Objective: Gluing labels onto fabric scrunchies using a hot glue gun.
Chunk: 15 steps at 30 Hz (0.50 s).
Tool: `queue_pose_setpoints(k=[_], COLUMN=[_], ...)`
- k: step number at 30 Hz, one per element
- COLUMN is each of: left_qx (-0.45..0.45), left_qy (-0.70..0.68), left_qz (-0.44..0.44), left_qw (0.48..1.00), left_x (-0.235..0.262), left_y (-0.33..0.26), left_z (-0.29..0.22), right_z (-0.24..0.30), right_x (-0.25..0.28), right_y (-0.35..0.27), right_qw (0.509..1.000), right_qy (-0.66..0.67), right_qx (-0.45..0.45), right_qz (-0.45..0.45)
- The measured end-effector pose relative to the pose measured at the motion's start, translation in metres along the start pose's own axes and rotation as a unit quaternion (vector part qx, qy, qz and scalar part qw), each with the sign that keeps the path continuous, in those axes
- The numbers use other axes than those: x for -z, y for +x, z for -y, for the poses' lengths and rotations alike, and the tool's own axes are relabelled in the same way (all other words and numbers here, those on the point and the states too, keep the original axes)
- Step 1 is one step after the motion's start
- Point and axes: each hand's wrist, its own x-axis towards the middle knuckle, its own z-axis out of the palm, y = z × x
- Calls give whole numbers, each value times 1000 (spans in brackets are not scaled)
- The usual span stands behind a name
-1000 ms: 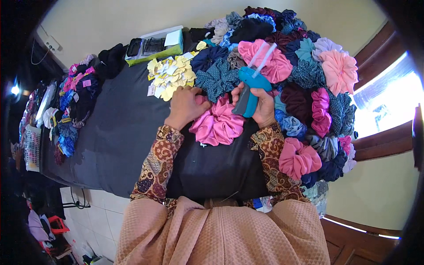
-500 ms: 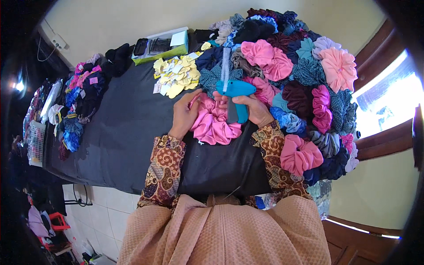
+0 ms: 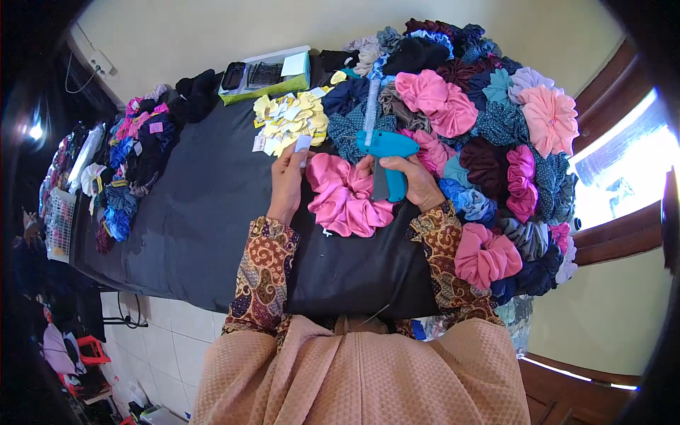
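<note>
My left hand (image 3: pixel 286 185) pinches a small white tag (image 3: pixel 303 142) between thumb and fingers, just below a heap of yellow and white tags (image 3: pixel 294 117). A teal tagging gun (image 3: pixel 394 146) with a grey trigger is gripped in my right hand (image 3: pixel 419 183). A strip of clear fasteners (image 3: pixel 370 110) stands up from the gun. Between my hands lies a shiny pink scrunchie (image 3: pixel 347 205) on the black-covered table (image 3: pixel 205 184). The fingertips of my right hand reach its upper right edge; whether they touch it I cannot tell.
A large pile of scrunchies (image 3: pixel 489 134) in many colours covers the table's right side. At the back stands a green-edged box (image 3: pixel 265 91) with dark items. More scrunchies (image 3: pixel 134 163) lie at the left, near a white basket (image 3: pixel 61 223). A window (image 3: pixel 623 170) is at the right.
My left hand has come off the pink scrunchie and now holds a white tag by the tag heap. The tagging gun stays in my right hand. The whole view has shifted slightly.
</note>
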Motion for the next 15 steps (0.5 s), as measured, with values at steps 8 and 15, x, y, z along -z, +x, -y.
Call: queue_pose_setpoints(k=[8,15], left_qx=[-6,77], left_qy=[8,-106], left_qz=[43,141], left_qw=[999,981], left_x=[-28,-24], left_y=[-19,-11], left_z=[-9,4], right_z=[10,9], right_x=[-12,-14], right_y=[-4,-4], right_qw=[995,995], right_qy=[-100,-94], right_qx=[-11,-17], right_qz=[0,-29])
